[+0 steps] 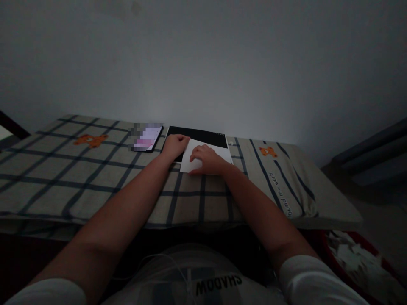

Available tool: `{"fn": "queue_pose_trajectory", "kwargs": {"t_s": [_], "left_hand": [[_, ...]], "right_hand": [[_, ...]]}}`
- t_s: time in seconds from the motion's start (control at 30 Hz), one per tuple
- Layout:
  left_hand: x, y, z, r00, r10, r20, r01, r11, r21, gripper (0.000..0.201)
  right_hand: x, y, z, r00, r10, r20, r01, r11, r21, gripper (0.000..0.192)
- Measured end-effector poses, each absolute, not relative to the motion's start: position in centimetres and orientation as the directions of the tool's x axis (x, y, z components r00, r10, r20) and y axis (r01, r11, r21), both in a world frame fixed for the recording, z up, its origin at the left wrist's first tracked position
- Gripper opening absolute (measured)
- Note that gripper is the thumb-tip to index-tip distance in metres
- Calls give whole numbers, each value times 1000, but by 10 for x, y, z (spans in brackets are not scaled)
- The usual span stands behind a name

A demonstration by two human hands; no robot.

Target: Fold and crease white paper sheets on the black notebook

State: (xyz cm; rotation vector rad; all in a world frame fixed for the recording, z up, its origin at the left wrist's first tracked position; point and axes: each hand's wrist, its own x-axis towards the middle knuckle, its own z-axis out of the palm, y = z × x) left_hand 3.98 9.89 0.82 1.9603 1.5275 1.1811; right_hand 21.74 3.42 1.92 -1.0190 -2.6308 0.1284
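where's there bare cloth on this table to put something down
The checked cloth is bare left of the phone, around the orange bear print, and again near the front edge below the paper. It is crowded at the back middle: phone, black tablet, paper, left hand, right hand.

sheet [219,153]: white paper, matt, smooth;
board [199,136]: black, flat, faint sheen;
cover [79,169]: woven checked cloth, matt, soft, with printed orange bears;
phone [146,137]: glossy glass screen, lit;
wall [203,63]: painted, matt
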Motion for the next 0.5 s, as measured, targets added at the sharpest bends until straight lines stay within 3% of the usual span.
{"fn": "queue_pose_trajectory", "kwargs": {"t_s": [0.13,0.27,0.37,0.5], "left_hand": [[38,103,5,22,927,374,581,-316,750,26],[38,105,5,-10,938,346,533,-288,796,27],[38,106,4,-12,943,334,476,-288,831,30],[41,107,3,-15,958,287,313,-268,911,33]], "right_hand": [[216,32,20,-679,684,266,656,728,-199,44],[218,33,22,-703,654,280,603,757,-252,24],[220,38,20,-665,679,312,586,733,-346,16],[223,47,16,-460,814,353,592,578,-562,17]]}}
